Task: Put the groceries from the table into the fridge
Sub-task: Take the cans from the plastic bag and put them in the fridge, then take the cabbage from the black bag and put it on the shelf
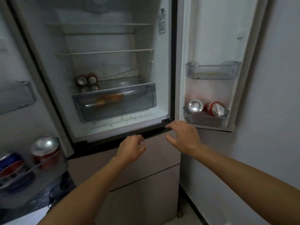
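The fridge [113, 127] stands with both upper doors swung wide. Two red cans [86, 80] sit at the back left above a clear drawer [138, 101] that holds something orange [112, 99]. The right door's lower bin [206, 119] carries a silver-topped can [195, 106] and a red can [215, 108]. The left door's bin holds a red can [46, 151] and a blue can [11, 164]. My left hand [132, 149] hangs loosely curled and holds nothing, just below the fridge's bottom edge. My right hand [184, 136] is spread open beside it, near the door hinge.
Glass shelves [105, 52] span the upper fridge. An upper bin [212, 71] on the right door holds nothing I can see. Below the hands are the pinkish lower drawer fronts [146, 181]. A white wall [267, 111] runs along the right.
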Demonstrator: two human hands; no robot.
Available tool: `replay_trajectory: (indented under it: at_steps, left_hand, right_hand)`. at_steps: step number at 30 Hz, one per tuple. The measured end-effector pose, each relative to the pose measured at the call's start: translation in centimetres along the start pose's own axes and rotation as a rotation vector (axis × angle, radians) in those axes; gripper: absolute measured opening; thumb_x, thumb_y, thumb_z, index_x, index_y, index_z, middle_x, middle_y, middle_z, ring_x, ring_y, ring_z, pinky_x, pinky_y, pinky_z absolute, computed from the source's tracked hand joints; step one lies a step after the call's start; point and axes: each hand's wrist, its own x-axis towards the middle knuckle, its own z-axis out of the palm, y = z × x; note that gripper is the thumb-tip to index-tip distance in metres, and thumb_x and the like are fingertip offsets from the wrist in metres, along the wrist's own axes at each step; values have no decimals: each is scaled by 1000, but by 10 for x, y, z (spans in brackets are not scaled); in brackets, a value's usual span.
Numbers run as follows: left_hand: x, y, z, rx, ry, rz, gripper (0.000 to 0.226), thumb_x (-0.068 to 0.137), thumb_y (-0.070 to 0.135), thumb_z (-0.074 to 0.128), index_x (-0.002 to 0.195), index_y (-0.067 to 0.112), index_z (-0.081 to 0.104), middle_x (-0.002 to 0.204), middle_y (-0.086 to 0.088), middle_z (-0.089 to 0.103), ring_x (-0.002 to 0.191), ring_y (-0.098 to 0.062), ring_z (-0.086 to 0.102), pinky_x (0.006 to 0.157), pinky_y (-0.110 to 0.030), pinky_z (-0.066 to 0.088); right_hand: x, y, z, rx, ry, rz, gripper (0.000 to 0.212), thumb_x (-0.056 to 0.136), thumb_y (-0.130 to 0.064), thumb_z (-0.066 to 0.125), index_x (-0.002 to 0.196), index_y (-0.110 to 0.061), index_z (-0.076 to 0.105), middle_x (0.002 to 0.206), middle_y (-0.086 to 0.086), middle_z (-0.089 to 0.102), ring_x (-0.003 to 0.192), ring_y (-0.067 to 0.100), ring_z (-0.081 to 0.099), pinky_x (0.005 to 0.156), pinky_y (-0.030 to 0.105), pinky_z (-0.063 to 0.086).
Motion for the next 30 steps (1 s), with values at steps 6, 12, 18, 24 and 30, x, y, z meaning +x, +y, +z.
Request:
replay_trajectory:
  at_steps: [6, 12, 18, 24, 30]
  left_hand:
    - [-107, -84, -32, 139, 9, -297, 31, 87, 32, 57, 115, 20, 62, 99, -1, 69, 93, -22, 64, 75, -32, 52]
    - [-242, -122, -58, 176, 96, -727, 23, 85, 34, 56, 102, 21, 64, 95, -2, 69, 91, -24, 62, 72, -34, 50]
    - [-417, -89, -64, 225, 162, -1149, 30, 90, 36, 52, 117, 24, 60, 104, 4, 67, 98, -17, 59, 78, -32, 47]
    - [-580, -16, -103, 307, 291, -1488, 33, 91, 37, 54, 121, 23, 58, 106, 2, 67, 92, -13, 61, 77, -28, 51]
    - [-713, 54, -132, 317, 439, -1736, 23, 90, 30, 59, 110, 19, 63, 99, 2, 66, 84, -11, 60, 76, -28, 52]
  right_hand:
    - [8, -90, 71, 195, -269, -198, 32, 93, -37, 53, 117, -18, 61, 107, -1, 63, 97, 15, 58, 83, 32, 48]
    - [-7, -187, 128, 291, -444, -522, 30, 92, -43, 52, 114, -26, 62, 110, -6, 65, 100, 16, 61, 80, 32, 49]
    - [-86, -311, 152, 461, -620, -789, 31, 87, -45, 55, 113, -30, 63, 106, -9, 66, 99, 16, 61, 75, 29, 45]
    - [-205, -437, 110, 665, -725, -1121, 33, 89, -47, 55, 116, -29, 60, 107, -10, 65, 94, 10, 60, 76, 26, 44]
    - [-313, -542, 38, 753, -681, -1380, 36, 91, -47, 52, 121, -27, 58, 111, -9, 64, 96, 9, 60, 74, 20, 40]
